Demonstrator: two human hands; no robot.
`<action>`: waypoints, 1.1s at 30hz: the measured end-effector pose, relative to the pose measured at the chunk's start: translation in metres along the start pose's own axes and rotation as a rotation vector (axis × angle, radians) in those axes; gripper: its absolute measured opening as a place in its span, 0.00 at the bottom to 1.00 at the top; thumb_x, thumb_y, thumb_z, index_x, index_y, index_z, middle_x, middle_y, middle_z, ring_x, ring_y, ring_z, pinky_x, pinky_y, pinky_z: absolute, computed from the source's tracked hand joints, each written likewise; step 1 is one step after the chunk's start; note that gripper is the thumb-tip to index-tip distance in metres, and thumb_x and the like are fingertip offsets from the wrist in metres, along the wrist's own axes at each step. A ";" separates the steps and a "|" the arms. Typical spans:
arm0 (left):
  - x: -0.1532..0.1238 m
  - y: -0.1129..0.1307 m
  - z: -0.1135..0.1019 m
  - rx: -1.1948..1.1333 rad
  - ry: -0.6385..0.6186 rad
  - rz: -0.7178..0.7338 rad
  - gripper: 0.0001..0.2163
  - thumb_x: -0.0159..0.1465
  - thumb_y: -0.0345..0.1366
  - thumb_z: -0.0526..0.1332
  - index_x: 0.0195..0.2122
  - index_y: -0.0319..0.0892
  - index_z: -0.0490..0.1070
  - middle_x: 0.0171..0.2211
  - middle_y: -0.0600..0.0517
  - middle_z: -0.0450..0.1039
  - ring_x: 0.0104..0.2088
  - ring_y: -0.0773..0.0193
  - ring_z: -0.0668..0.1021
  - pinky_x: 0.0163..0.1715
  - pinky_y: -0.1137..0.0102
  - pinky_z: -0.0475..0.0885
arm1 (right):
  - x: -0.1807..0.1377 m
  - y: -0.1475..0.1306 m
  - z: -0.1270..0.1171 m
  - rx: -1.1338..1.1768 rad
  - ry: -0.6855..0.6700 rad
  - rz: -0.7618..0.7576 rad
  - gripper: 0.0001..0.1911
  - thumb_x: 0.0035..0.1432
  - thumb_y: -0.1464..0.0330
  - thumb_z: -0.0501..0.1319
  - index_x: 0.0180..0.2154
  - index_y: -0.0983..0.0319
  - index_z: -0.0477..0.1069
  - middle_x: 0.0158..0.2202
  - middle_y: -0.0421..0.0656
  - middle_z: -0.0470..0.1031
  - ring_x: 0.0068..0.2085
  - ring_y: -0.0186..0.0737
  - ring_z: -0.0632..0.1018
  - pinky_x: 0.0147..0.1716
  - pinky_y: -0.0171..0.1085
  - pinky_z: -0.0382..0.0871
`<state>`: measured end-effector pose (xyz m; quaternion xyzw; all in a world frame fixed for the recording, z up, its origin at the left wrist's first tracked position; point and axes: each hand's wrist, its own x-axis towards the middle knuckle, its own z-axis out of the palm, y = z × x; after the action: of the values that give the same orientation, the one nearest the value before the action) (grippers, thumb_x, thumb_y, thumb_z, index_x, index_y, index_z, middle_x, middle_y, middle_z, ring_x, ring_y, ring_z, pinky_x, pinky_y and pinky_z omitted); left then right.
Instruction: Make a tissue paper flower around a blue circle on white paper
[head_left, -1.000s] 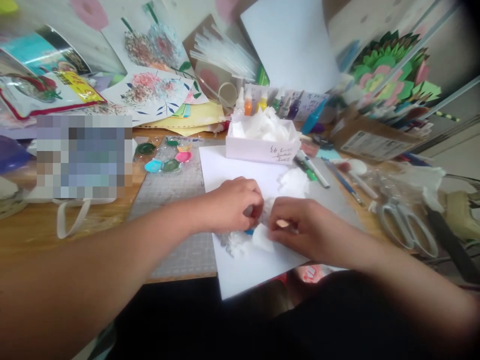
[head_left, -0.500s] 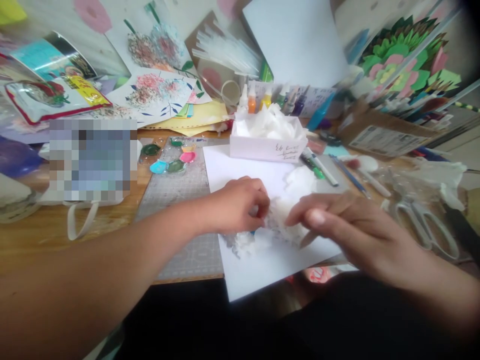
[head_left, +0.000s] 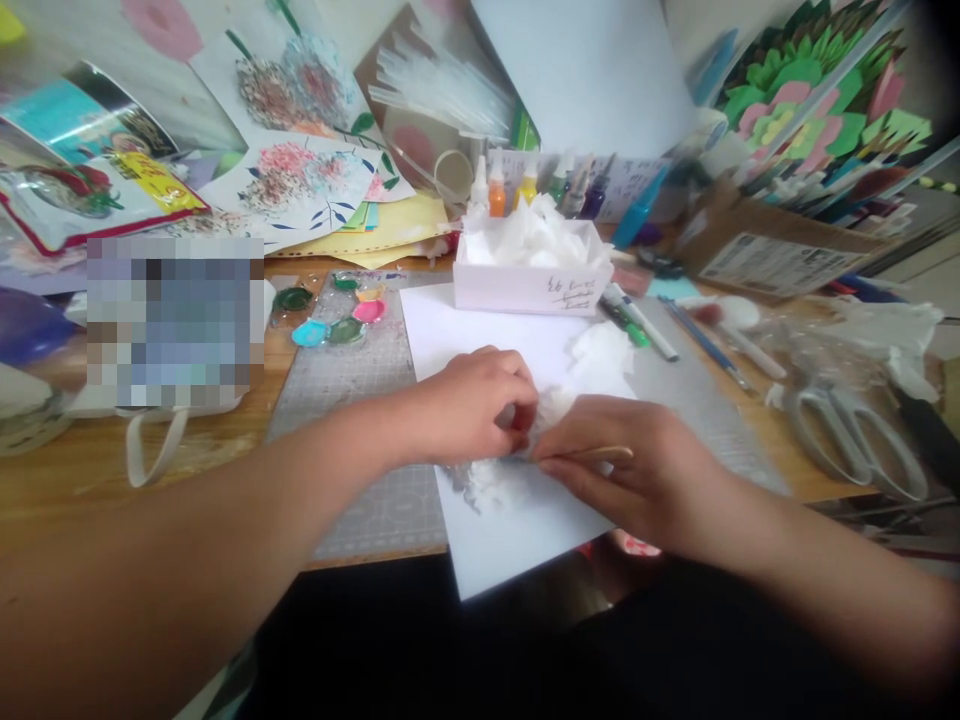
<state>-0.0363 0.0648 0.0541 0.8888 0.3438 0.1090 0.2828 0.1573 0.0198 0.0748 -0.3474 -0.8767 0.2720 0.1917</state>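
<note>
My left hand (head_left: 487, 405) is closed in a pinch over the white paper sheet (head_left: 495, 565); what its fingertips hold is hidden. My right hand (head_left: 630, 460) grips a thin wooden stick (head_left: 619, 455), its rounded pale end showing above the hand. The fingertips of both hands nearly meet at some crumpled white tissue (head_left: 556, 402). Another crumpled tissue piece (head_left: 491, 487) lies below my left hand, and a further tissue wad (head_left: 604, 348) sits beyond my right hand.
A white box (head_left: 525, 287) full of tissue stands behind the hands. Paint palettes (head_left: 345, 330) lie on the grey cutting mat (head_left: 337, 400) at left. Markers (head_left: 637, 320), a paintbrush (head_left: 709, 345) and scissors (head_left: 855, 440) are at right. Paint bottles (head_left: 496, 190) line the back.
My right hand has moved left and slightly down, bringing the stick to my left fingertips. My left hand has stayed almost in place. The view has shifted slightly.
</note>
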 end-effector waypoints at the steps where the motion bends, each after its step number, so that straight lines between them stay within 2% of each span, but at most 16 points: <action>1: 0.000 0.000 0.000 -0.002 0.000 0.000 0.00 0.54 0.32 0.63 0.27 0.43 0.72 0.39 0.52 0.68 0.42 0.60 0.68 0.42 0.66 0.64 | 0.001 0.000 0.001 0.008 0.008 0.008 0.06 0.58 0.72 0.58 0.34 0.62 0.73 0.32 0.43 0.75 0.33 0.37 0.74 0.32 0.36 0.67; 6: 0.000 0.000 0.000 -0.008 -0.014 -0.006 0.02 0.53 0.30 0.61 0.27 0.43 0.71 0.40 0.53 0.68 0.43 0.60 0.68 0.44 0.65 0.63 | 0.004 0.002 0.006 0.061 0.039 -0.002 0.06 0.58 0.73 0.58 0.34 0.63 0.74 0.31 0.43 0.76 0.33 0.36 0.75 0.32 0.35 0.68; 12: 0.001 0.001 -0.011 -0.095 -0.073 -0.032 0.05 0.60 0.34 0.57 0.33 0.42 0.72 0.40 0.51 0.67 0.43 0.62 0.69 0.44 0.67 0.64 | 0.003 0.005 0.002 0.127 0.035 0.035 0.05 0.57 0.72 0.59 0.33 0.62 0.74 0.32 0.43 0.76 0.34 0.35 0.75 0.33 0.35 0.70; 15: 0.001 0.001 -0.017 -0.142 -0.114 -0.078 0.07 0.59 0.33 0.57 0.37 0.43 0.72 0.41 0.52 0.68 0.41 0.64 0.71 0.40 0.70 0.66 | 0.003 0.003 -0.005 0.171 0.106 0.102 0.03 0.56 0.71 0.61 0.33 0.61 0.74 0.31 0.41 0.76 0.32 0.34 0.76 0.32 0.33 0.70; 17: 0.001 0.000 -0.019 -0.160 -0.123 -0.091 0.08 0.59 0.32 0.57 0.38 0.44 0.72 0.41 0.53 0.68 0.40 0.64 0.71 0.40 0.71 0.66 | 0.003 0.001 -0.008 0.204 0.142 0.090 0.04 0.56 0.71 0.60 0.33 0.61 0.74 0.32 0.42 0.77 0.33 0.34 0.76 0.33 0.32 0.70; 20: 0.001 -0.002 -0.019 -0.182 -0.117 -0.084 0.07 0.59 0.30 0.57 0.36 0.43 0.72 0.41 0.53 0.68 0.41 0.65 0.72 0.41 0.71 0.66 | 0.005 0.001 -0.005 0.239 0.112 -0.027 0.06 0.57 0.72 0.59 0.37 0.62 0.75 0.35 0.44 0.77 0.38 0.36 0.76 0.38 0.35 0.70; 23: 0.001 -0.004 -0.018 -0.197 -0.102 -0.078 0.06 0.58 0.29 0.56 0.34 0.43 0.72 0.41 0.53 0.68 0.42 0.65 0.71 0.43 0.71 0.66 | 0.007 0.001 -0.002 0.191 0.064 -0.116 0.07 0.58 0.74 0.58 0.38 0.63 0.74 0.35 0.44 0.78 0.39 0.37 0.75 0.40 0.37 0.69; 28: -0.002 -0.003 -0.018 -0.202 -0.114 -0.102 0.05 0.56 0.33 0.59 0.34 0.45 0.71 0.43 0.53 0.67 0.43 0.63 0.71 0.41 0.70 0.66 | 0.005 0.001 -0.010 0.103 0.027 -0.027 0.07 0.57 0.74 0.58 0.34 0.62 0.74 0.33 0.41 0.77 0.35 0.35 0.75 0.36 0.35 0.69; 33: -0.004 0.001 -0.019 -0.141 -0.140 -0.048 0.08 0.51 0.31 0.62 0.34 0.46 0.72 0.44 0.53 0.67 0.46 0.61 0.69 0.44 0.69 0.65 | 0.003 0.001 -0.014 0.088 -0.012 -0.031 0.07 0.57 0.74 0.57 0.33 0.61 0.74 0.33 0.41 0.77 0.34 0.35 0.75 0.35 0.35 0.69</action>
<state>-0.0462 0.0700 0.0705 0.8636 0.3360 0.0636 0.3705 0.1638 0.0275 0.0855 -0.3234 -0.8702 0.3095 0.2059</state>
